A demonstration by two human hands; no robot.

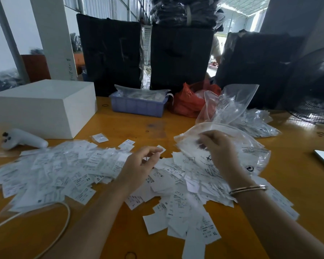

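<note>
Pinching a small label (161, 148) between thumb and forefinger, the left hand (140, 163) hovers over the labels (73, 169) strewn across the table (120, 128). The right hand (219, 152), fingers curled, grips the rim of a clear bag (251, 152) lying at the heap's right edge.

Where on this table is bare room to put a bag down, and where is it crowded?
Bare wood lies between the white box, the blue tray and the labels; also right of the clear bag, toward the fan. The labels crowd the middle, under the left hand and right hand.
</note>
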